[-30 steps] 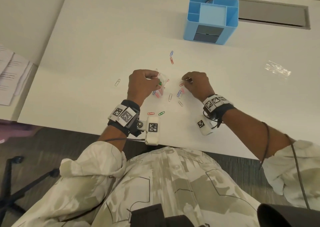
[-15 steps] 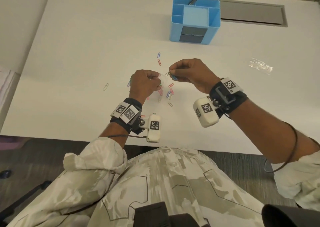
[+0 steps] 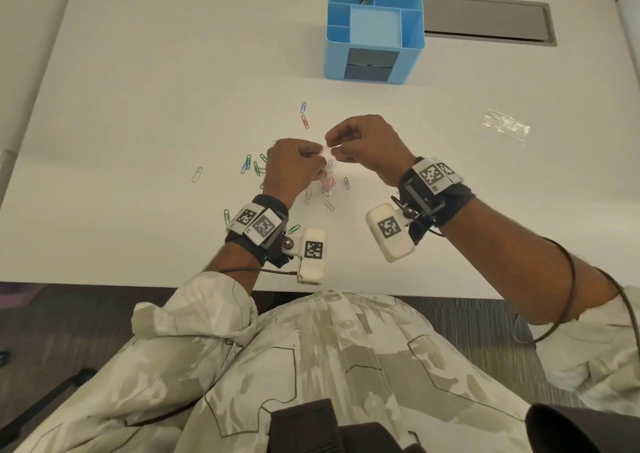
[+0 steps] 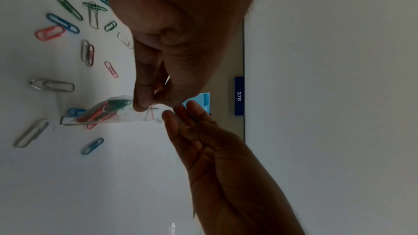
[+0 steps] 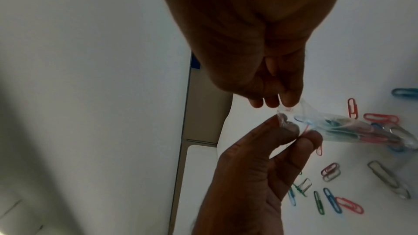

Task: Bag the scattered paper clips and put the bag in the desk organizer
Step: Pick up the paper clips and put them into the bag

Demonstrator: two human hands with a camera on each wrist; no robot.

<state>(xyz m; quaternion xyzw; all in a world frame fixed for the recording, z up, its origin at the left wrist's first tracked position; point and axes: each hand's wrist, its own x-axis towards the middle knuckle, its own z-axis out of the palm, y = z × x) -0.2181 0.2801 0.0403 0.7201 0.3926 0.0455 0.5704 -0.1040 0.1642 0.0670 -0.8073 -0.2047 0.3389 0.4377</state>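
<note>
A small clear bag (image 3: pixel 328 175) (image 4: pixel 108 112) (image 5: pixel 353 128) with red, green and blue paper clips inside hangs above the white desk. My left hand (image 3: pixel 294 168) (image 4: pixel 144 103) (image 5: pixel 294 137) pinches it just under its mouth. From the right, my right hand (image 3: pixel 360 141) (image 4: pixel 181 113) (image 5: pixel 282 99) reaches in, and its fingertips touch the upper rim of the mouth. A blue clip (image 5: pixel 300 119) sits just inside the mouth. Several loose clips (image 3: pixel 251 167) (image 4: pixel 61 22) (image 5: pixel 328 201) lie on the desk under and left of the hands. At the back stands the blue desk organizer (image 3: pixel 374 33) (image 4: pixel 199 101).
A second clear bag (image 3: pixel 507 125) lies flat at the right of the desk. Two clips (image 3: pixel 304 115) lie between the hands and the organizer. A grey cable hatch (image 3: pixel 485 20) is set into the desk behind the organizer. The desk's near edge (image 3: pixel 138 281) runs by my body.
My right hand picked a blue clip off the desk, rose and moved left to the bag's mouth. The clip now sits inside the mouth. My left hand kept hold of the bag.
</note>
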